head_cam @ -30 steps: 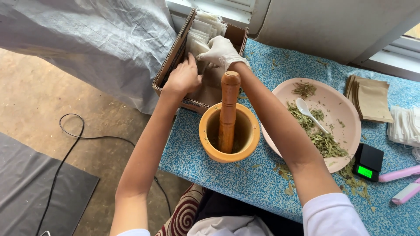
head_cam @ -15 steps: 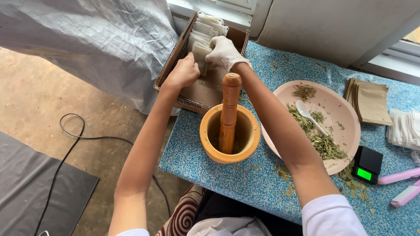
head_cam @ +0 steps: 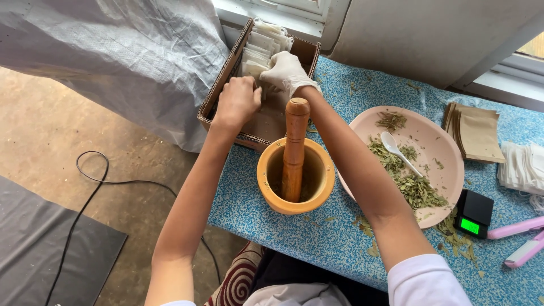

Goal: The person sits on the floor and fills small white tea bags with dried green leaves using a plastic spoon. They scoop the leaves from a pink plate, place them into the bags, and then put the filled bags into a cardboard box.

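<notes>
Head view, sole camera. Cardboard box (head_cam: 222,97) sits at upper centre of the frame, on the far left end of the blue patterned table (head_cam: 340,243). Inside it stands a row of small white sachets (head_cam: 262,46), packed on edge. My left hand (head_cam: 237,103), bare, is down in the box with fingers curled together on the near end of the row; whether a sachet is actually pinched I cannot tell. My right hand (head_cam: 288,72), in a white glove, rests on the same row just beside it, grip likewise hidden.

Assessment: sachets judged very light, soft, thin and easily creased or torn; best taken by the top edge, between thumb and forefinger, one at a time.

Lower centre: wooden mortar (head_cam: 294,177) with pestle (head_cam: 294,148) upright in it. Right: pink plate (head_cam: 443,148) of dried leaves with a white spoon (head_cam: 396,148), and a small black scale (head_cam: 474,212).
</notes>
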